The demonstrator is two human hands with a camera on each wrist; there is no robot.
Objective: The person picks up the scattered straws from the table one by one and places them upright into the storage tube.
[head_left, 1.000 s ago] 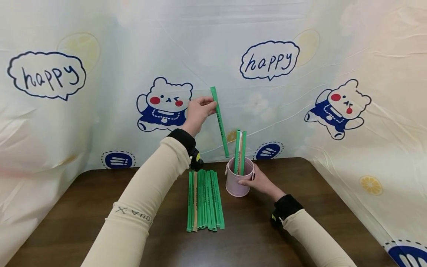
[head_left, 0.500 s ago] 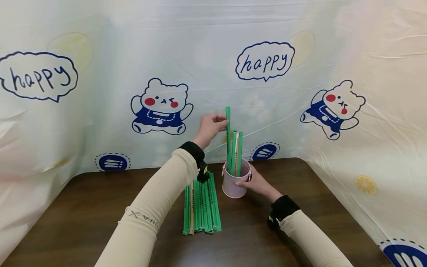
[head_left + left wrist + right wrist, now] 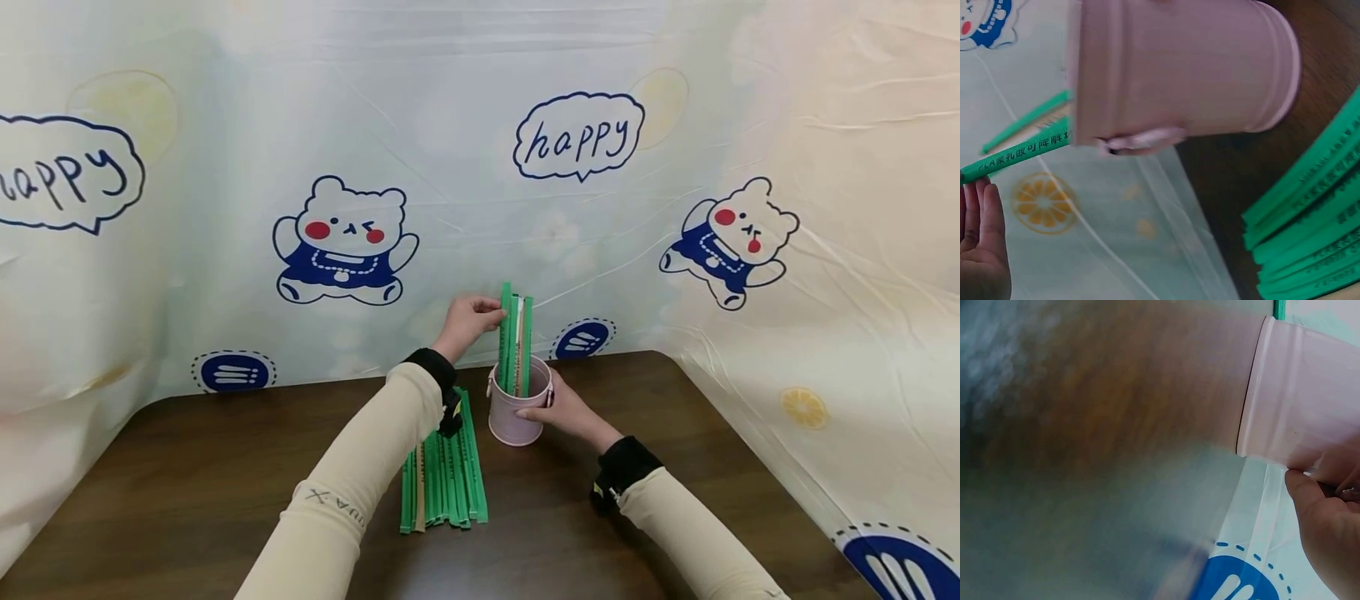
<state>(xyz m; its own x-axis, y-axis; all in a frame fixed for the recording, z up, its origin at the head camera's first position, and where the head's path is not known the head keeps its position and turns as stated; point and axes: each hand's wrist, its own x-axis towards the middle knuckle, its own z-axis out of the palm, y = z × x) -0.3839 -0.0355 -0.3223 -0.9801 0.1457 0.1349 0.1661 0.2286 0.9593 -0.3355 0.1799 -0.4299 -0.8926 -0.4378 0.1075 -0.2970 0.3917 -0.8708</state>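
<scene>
A pink bucket [image 3: 516, 427] with small side handles stands on the table, several wrapped straws [image 3: 524, 350] upright inside it. My left hand [image 3: 465, 325] pinches the upper part of a green wrapped straw [image 3: 505, 333], whose lower end is inside the bucket at its left side. In the left wrist view, printing shows along that green straw [image 3: 1019, 153], with the fingers [image 3: 991, 219] of my left hand at its top. My right hand [image 3: 572, 410] grips the bucket from the right. The right wrist view shows the thumb against the bucket wall [image 3: 1316, 387].
Left of the bucket lies a row of green wrapped straws [image 3: 453, 483] with a brown one [image 3: 420, 492] among them, partly covered by my left forearm. The dark wooden table [image 3: 247, 475] ends at a printed curtain [image 3: 465, 125] behind and at the sides.
My left hand has brought the green straw right and down, from above and left of the bucket to inside it. The right hand keeps its hold on the bucket. The head view has shifted slightly.
</scene>
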